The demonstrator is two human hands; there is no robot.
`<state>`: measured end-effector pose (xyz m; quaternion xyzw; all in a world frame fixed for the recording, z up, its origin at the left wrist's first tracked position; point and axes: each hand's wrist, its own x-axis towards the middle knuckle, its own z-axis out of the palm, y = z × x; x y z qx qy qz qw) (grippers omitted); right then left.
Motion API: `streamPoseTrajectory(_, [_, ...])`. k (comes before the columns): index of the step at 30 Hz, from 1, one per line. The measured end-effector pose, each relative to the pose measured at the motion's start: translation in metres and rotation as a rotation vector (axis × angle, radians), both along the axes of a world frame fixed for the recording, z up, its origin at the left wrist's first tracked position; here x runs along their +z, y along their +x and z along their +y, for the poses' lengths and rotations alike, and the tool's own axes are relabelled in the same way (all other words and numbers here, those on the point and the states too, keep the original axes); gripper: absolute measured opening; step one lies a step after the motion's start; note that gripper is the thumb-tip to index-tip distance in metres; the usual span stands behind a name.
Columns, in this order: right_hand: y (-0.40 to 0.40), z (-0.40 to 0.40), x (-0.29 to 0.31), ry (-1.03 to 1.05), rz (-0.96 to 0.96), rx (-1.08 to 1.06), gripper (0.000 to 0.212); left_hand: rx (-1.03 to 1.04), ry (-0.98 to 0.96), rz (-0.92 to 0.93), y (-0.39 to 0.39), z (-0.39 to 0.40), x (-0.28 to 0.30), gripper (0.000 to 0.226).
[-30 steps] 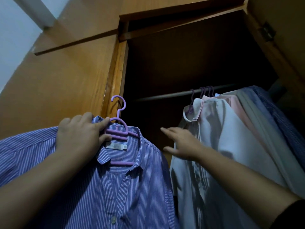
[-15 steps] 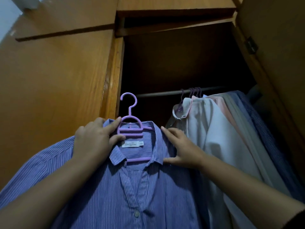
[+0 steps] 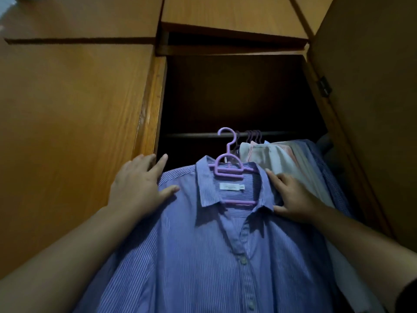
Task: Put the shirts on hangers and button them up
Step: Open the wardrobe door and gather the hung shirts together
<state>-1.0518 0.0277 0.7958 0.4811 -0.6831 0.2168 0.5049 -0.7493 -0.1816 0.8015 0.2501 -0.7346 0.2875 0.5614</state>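
1. Wooden wardrobe (image 3: 74,114): brown panels frame a dark open compartment. A thin metal rail (image 3: 194,134) crosses it, and a row of pale and blue hung shirts (image 3: 291,163) is crowded at the rail's right end.

2. Blue-and-white striped cotton shirt (image 3: 203,256): held up in front of the opening, just left of the hung row, buttoned from mid-chest down with the collar open. It appears light and limp; the cloth will likely sag and slide wherever it is unsupported, so the shoulders over the hanger's arms are the sound places to hold.

3. Left hand (image 3: 137,186): fingers spread and nearly straight, lying flat on the shirt's left shoulder, thumb on the cloth. It supports rather than clamps.

4. Right hand (image 3: 293,197): fingers extended along the right collar edge, thumb below on the cloth, the hung row just behind it. Whether it pinches any cloth cannot be told.

5. Lilac plastic hanger (image 3: 229,168): seated inside the collar, stiff and light, its hook upright in line with the rail. Whether the hook has caught the rail cannot be told.
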Motion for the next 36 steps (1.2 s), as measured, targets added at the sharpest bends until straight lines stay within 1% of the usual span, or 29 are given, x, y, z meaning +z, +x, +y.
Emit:
streamPoseTrajectory(4, [-0.005,0.010,0.002,-0.090,-0.093,-0.033,0.112,0.081,0.025,-0.059,0.005,-0.009,-0.006,0.085])
streamPoseTrajectory(7, [-0.004,0.011,0.007,-0.143,-0.100,-0.074,0.104,0.050,0.041,-0.061,0.005,-0.007,-0.008,0.082])
streamPoseTrajectory(11, [0.004,0.008,0.012,-0.185,-0.098,-0.235,0.098,0.054,0.046,-0.040,0.003,-0.004,-0.007,0.079])
streamPoseTrajectory(14, [0.014,0.001,0.017,-0.199,-0.122,-0.333,0.100,0.103,0.050,-0.071,0.003,-0.003,-0.006,0.069])
streamPoseTrajectory(17, [0.024,-0.008,0.026,-0.221,-0.074,-0.420,0.100,0.149,0.040,-0.092,0.005,-0.003,-0.007,0.061])
streamPoseTrajectory(20, [0.035,-0.016,0.037,-0.237,-0.013,-0.506,0.096,0.210,0.029,-0.102,0.003,-0.006,-0.010,0.065])
streamPoseTrajectory(24, [0.040,-0.027,0.050,-0.253,0.022,-0.532,0.089,0.238,-0.015,-0.057,0.001,-0.010,-0.011,0.072])
streamPoseTrajectory(26, [0.036,-0.036,0.055,-0.258,0.038,-0.533,0.083,0.235,-0.030,-0.048,0.000,-0.012,-0.012,0.074])
streamPoseTrajectory(29, [0.024,-0.054,0.067,-0.258,0.050,-0.530,0.083,0.221,-0.044,-0.016,-0.002,-0.015,-0.012,0.075])
streamPoseTrajectory(34, [0.006,-0.085,0.082,-0.245,0.074,-0.568,0.078,0.253,-0.046,0.028,-0.004,-0.019,-0.011,0.083])
streamPoseTrajectory(36, [0.001,-0.096,0.088,-0.243,0.071,-0.578,0.075,0.300,-0.045,0.027,-0.005,-0.020,-0.010,0.082])
